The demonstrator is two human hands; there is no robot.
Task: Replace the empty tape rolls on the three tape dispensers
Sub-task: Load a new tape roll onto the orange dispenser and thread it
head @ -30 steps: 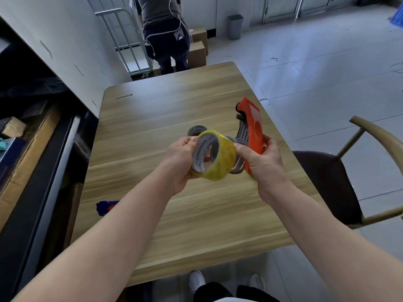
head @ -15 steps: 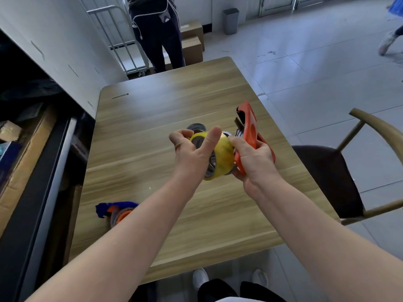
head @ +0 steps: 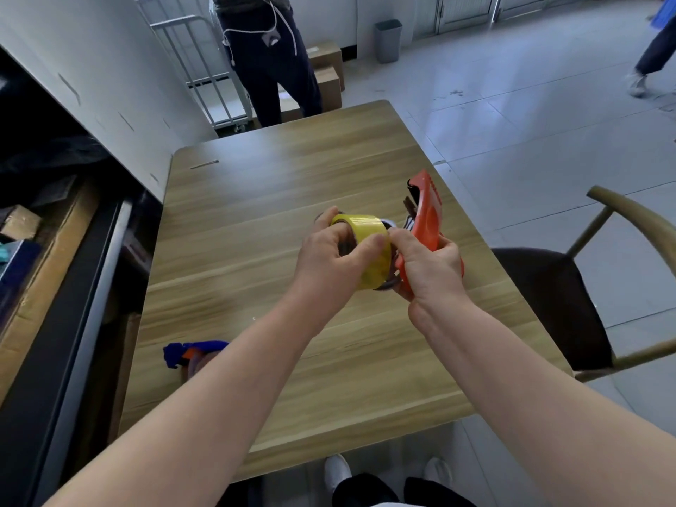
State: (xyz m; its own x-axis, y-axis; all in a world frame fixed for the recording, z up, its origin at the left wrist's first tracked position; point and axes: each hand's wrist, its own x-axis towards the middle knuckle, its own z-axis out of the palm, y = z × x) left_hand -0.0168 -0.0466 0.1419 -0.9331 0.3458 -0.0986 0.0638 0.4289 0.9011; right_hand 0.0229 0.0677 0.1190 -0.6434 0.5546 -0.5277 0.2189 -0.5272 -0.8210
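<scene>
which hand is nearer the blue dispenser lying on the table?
Left. The left hand grips the yellow tape roll above the blue dispenser, on its side of the table. The right hand holds the orange dispenser, farther right.

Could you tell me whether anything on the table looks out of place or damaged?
Nothing stands out. The left hand presses the yellow tape roll against the orange tape dispenser held by the right hand; a blue dispenser lies near the table's left edge.

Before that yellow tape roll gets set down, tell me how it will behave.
The yellow tape roll is round, so on edge it would likely roll across the wooden table. Its glossy surface may be slick. The left hand pinches it without visible denting, suggesting stiffness.
</scene>
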